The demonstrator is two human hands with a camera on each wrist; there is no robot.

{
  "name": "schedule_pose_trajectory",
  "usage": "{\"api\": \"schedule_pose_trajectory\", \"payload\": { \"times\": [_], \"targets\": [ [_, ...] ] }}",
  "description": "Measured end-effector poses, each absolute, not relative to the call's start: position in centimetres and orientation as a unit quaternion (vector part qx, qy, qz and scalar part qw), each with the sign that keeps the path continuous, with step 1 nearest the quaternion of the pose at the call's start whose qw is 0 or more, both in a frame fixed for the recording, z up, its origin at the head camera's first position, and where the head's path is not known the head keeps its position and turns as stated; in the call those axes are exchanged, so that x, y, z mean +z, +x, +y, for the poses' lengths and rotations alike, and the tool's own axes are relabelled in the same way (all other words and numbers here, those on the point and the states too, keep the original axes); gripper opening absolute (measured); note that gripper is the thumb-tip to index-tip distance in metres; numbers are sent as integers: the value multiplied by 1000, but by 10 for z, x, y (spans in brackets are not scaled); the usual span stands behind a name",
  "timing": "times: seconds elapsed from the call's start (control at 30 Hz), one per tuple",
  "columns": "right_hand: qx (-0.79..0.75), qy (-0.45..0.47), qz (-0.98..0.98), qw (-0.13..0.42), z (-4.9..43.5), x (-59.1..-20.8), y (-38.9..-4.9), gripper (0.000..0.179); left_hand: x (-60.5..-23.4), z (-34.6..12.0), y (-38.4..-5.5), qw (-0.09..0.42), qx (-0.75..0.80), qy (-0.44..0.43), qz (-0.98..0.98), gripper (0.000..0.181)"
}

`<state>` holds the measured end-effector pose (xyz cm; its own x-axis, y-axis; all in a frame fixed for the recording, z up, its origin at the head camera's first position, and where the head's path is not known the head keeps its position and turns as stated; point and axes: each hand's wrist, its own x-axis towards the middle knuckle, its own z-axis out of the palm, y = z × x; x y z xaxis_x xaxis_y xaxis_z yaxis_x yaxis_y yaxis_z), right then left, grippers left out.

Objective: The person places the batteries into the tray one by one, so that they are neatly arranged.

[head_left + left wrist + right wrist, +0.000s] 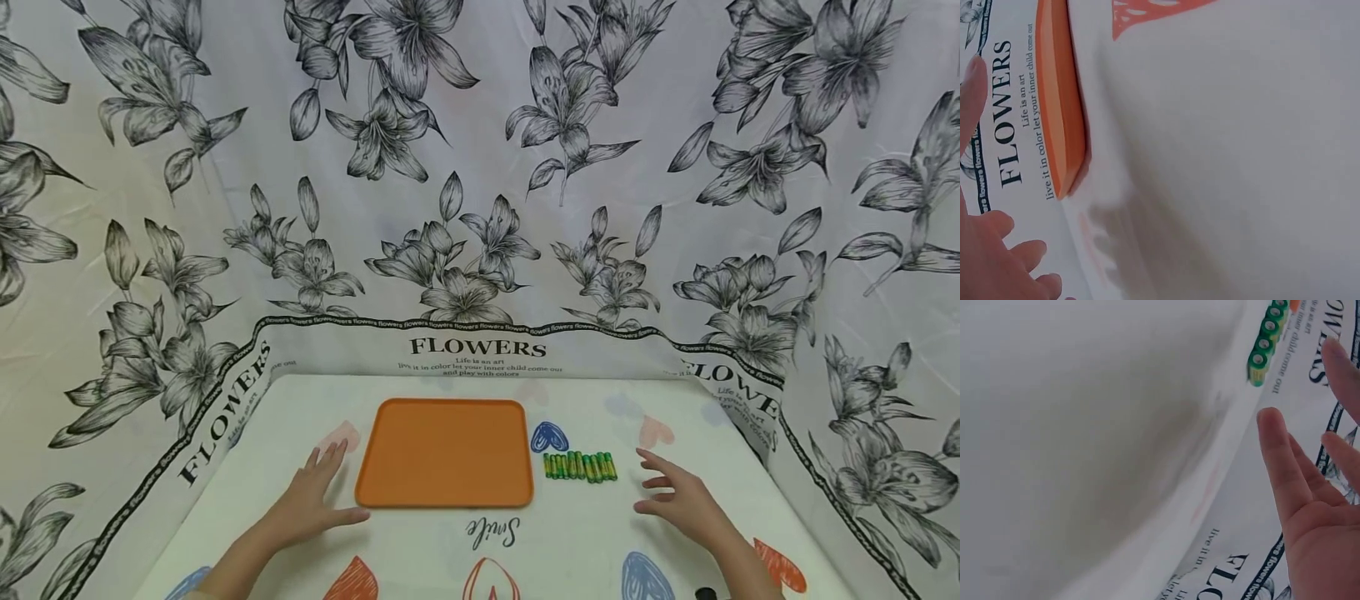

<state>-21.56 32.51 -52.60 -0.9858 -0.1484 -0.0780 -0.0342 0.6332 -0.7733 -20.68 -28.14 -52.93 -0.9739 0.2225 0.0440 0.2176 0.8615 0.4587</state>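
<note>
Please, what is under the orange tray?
The orange tray rests on the white tablecloth, which shows around its edges. Whatever is directly beneath the tray is covered, so I cannot tell.

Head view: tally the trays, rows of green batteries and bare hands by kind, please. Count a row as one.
Orange tray: 1
Row of green batteries: 1 (single batteries too small to count surely)
Bare hands: 2, the left hand and the right hand
Total: 4
</note>
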Motion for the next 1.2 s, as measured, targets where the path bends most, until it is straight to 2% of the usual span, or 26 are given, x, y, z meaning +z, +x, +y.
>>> {"api": "schedule_pose_trajectory", "payload": {
  "times": [0.13,0.33,0.6,0.77,0.9,1.07,1.2],
  "targets": [
    [-441,-47,892,83,319,-532,-226,90,-531,-276,-217,31,262,112,958,126],
    [-425,-41,902,70,307,-539,-242,86,-537,-271,-226,58,255,109,959,138],
    [-388,-18,919,67,299,-548,-264,83,-546,-270,-240,108,320,101,936,137],
    [-377,-35,922,79,298,-554,-274,80,-554,-270,-241,116,332,79,933,140],
    [-356,-38,930,81,294,-554,-278,70,-558,-269,-242,112,330,71,934,140],
    [-345,-33,936,70,294,-558,-279,57,-562,-267,-242,109,334,66,934,134],
    [-347,-16,936,59,295,-557,-277,57,-563,-267,-241,99,341,70,932,128]
  ]
}}
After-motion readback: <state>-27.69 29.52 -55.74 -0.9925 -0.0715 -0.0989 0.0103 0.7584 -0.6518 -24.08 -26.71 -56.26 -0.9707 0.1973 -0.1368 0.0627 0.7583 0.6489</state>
